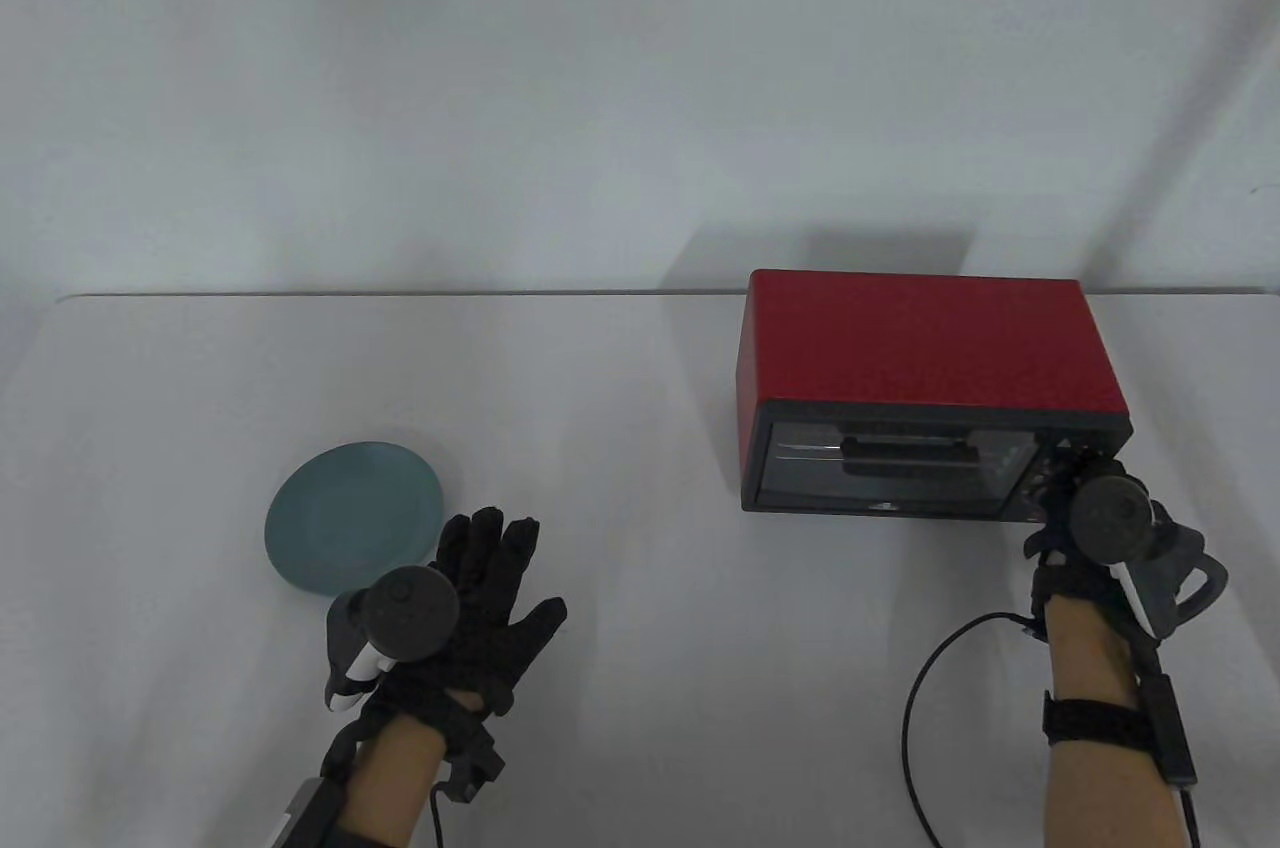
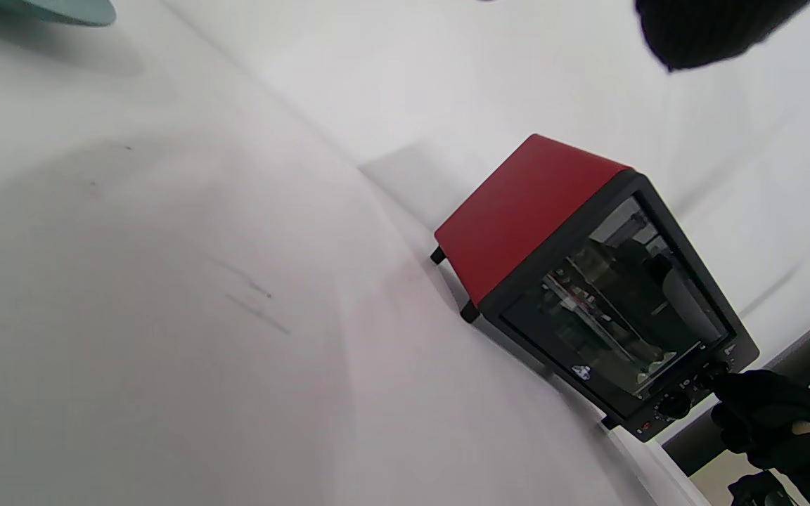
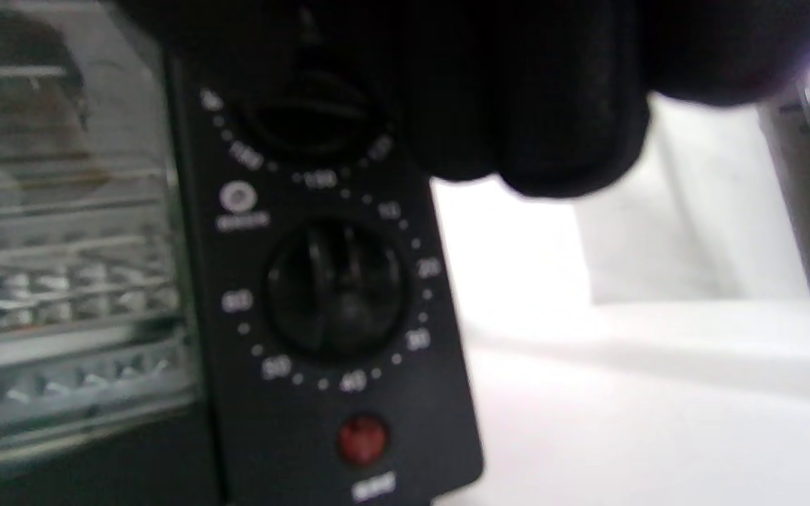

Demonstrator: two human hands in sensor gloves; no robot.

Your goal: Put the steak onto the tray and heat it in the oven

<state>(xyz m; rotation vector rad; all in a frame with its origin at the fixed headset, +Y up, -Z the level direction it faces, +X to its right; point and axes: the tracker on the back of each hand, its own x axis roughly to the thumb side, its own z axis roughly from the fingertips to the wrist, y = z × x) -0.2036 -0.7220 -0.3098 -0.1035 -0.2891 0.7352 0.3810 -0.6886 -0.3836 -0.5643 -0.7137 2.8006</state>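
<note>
The red oven (image 1: 930, 348) stands at the back right of the table with its glass door closed. Behind the glass (image 3: 60, 211) I see wire racks and a blurred brownish shape. My right hand (image 1: 1070, 488) is at the black control panel, and its gloved fingers (image 3: 517, 84) curl over the upper knob (image 3: 313, 119). The lower timer knob (image 3: 335, 288) and a red lamp (image 3: 361, 439) below it are uncovered. My left hand (image 1: 490, 578) lies flat on the table with spread fingers and holds nothing. The left wrist view shows the oven (image 2: 524, 211) and the right hand (image 2: 770, 414) at its knobs.
An empty teal plate (image 1: 352, 513) sits just left of my left hand, its edge also at the corner of the left wrist view (image 2: 60, 8). A black cable (image 1: 920, 708) loops on the table beside my right forearm. The white table ends at a wall behind the oven.
</note>
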